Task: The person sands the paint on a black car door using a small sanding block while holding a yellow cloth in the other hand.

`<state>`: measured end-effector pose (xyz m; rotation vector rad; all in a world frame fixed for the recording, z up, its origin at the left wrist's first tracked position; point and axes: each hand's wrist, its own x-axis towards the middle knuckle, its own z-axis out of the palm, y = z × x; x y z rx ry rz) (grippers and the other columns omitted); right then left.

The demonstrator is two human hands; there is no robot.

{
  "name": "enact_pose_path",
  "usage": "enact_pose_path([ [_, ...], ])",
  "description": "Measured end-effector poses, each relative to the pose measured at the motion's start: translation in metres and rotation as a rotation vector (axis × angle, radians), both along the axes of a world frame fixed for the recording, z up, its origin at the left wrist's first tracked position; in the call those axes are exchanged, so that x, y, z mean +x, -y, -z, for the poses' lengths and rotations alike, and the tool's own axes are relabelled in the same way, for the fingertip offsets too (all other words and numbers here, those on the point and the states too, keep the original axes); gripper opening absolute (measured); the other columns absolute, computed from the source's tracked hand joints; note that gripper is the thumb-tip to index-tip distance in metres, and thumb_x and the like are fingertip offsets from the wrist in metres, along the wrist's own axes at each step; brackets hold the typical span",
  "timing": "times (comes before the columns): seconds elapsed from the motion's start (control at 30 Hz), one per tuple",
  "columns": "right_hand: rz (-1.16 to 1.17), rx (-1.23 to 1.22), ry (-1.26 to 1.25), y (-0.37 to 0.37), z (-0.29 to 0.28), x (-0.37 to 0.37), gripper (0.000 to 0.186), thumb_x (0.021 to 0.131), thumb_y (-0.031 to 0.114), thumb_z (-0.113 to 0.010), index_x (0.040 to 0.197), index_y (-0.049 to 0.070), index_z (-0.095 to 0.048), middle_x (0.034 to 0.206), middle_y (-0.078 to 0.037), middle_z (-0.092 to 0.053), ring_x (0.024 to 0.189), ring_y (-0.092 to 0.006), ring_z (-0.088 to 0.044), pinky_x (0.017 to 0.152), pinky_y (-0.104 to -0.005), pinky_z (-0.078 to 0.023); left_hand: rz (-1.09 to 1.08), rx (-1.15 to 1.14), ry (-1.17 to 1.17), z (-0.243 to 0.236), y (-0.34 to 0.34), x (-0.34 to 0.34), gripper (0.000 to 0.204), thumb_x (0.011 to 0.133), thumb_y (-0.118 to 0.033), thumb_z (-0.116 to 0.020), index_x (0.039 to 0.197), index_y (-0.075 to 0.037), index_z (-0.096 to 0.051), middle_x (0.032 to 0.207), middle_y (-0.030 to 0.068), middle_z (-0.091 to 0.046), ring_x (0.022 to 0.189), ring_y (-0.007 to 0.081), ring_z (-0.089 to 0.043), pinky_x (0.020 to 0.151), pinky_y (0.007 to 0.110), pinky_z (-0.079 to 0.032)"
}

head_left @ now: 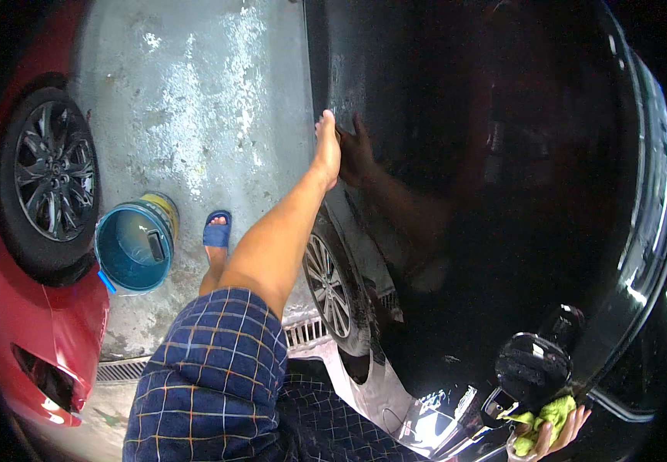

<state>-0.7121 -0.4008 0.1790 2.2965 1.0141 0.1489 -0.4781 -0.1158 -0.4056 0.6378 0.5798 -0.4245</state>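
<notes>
My left hand point(327, 146) reaches forward from a plaid sleeve, seen edge-on against the glossy black car body point(456, 254), its fingers extended and its reflection in the paint. At the lower right, my right hand point(556, 435) grips a crumpled yellow-green cloth point(541, 423) beside the black side mirror point(532, 362). A silver-spoked wheel point(325, 285) shows below my left hand.
A red car point(71, 331) with a dark wheel point(45, 192) stands at the left. Between the cars are a blue bucket point(125, 262) with water, a foot in a blue sandal point(217, 229) and a drain grate point(122, 372) across the grey floor.
</notes>
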Motion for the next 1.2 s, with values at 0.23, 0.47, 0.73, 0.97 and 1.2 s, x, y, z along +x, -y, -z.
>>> enact_pose_path([
  [0.23, 0.043, -0.037, -0.019, -0.013, -0.009, 0.018, 0.056, 0.112, 0.036, -0.056, 0.162, 0.015, -0.043, 0.164, -0.028, -0.041, 0.151, -0.0544, -0.043, 0.122, -0.0773, -0.03, 0.03, 0.547, 0.622, -0.212, 0.069, -0.189, 0.107, 0.11, -0.065, -0.037, 0.171, 0.011, 0.008, 0.179, 0.0369, 0.012, 0.168, 0.0488, 0.009, 0.137, 0.057, 0.003],
  [0.47, -0.011, -0.026, -0.041, -0.013, 0.002, 0.045, 0.056, 0.112, 0.038, -0.057, 0.161, 0.015, -0.044, 0.162, -0.028, -0.042, 0.148, -0.0534, -0.044, 0.12, -0.0758, -0.033, 0.027, 0.351, 0.08, 0.012, 0.005, -0.011, 0.097, 0.115, -0.068, -0.02, 0.172, 0.005, 0.009, 0.183, 0.0227, 0.012, 0.17, 0.0323, 0.01, 0.139, 0.045, 0.0],
  [0.73, 0.03, -0.072, -0.04, -0.027, -0.001, 0.036, 0.056, 0.111, 0.04, -0.058, 0.159, 0.014, -0.045, 0.159, -0.027, -0.044, 0.145, -0.0522, -0.046, 0.117, -0.0741, -0.035, 0.116, 0.563, 0.39, -0.134, 0.069, -0.166, 0.104, 0.114, -0.068, -0.027, 0.17, 0.008, 0.015, 0.179, 0.0323, 0.018, 0.169, 0.0425, 0.013, 0.137, 0.053, 0.004],
  [0.97, 0.015, -0.058, -0.044, -0.025, 0.01, 0.049, 0.057, 0.11, 0.041, -0.059, 0.158, 0.014, -0.045, 0.156, -0.026, -0.045, 0.143, -0.0512, -0.047, 0.114, -0.0726, -0.037, -0.027, 0.19, 0.058, -0.041, 0.062, -0.117, 0.093, 0.116, -0.065, -0.026, 0.174, 0.002, 0.002, 0.183, 0.0175, 0.007, 0.17, 0.029, 0.005, 0.138, 0.044, 0.0],
  [1.2, -0.002, -0.073, -0.028, -0.033, 0.007, 0.052, 0.057, 0.11, 0.043, -0.061, 0.157, 0.014, -0.046, 0.153, -0.026, -0.047, 0.14, -0.0502, -0.049, 0.112, -0.0711, -0.039, 0.0, 0.29, 0.0, -0.019, 0.071, -0.112, 0.105, 0.112, -0.074, -0.027, 0.173, 0.002, 0.012, 0.183, 0.0213, 0.017, 0.17, 0.0304, 0.016, 0.138, 0.046, 0.005],
])
